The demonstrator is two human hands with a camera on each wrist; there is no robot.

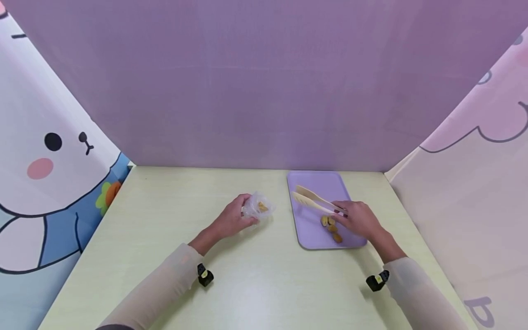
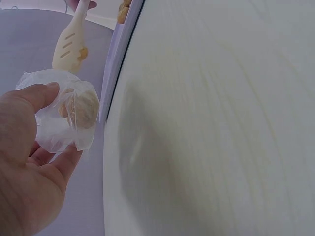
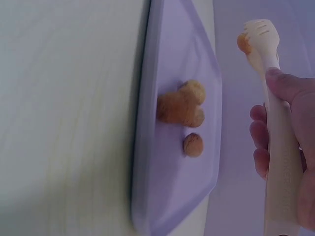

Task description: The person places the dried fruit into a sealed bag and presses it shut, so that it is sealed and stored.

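Note:
My left hand (image 1: 232, 219) holds a clear plastic bag (image 1: 251, 202) over the table, thumb on one side and fingers on the other. Through the film, brown lumpy pieces (image 2: 82, 109) show inside the bag. With my right hand (image 1: 360, 221) I grip pale cream tongs (image 1: 315, 205), slotted at the head, over the lilac tray (image 1: 315, 178). A small round brown piece (image 3: 243, 43) sits between the tong tips, which point toward the bag. Several more brown roundish pieces (image 1: 332, 228) lie on the tray beneath my right hand.
The tray rests on a pale wood-look table (image 1: 255, 284), right of the middle. A purple panel (image 1: 255, 91) rises behind the table. Printed cloths with cartoon shapes hang at the left (image 1: 62, 192) and right (image 1: 466, 183).

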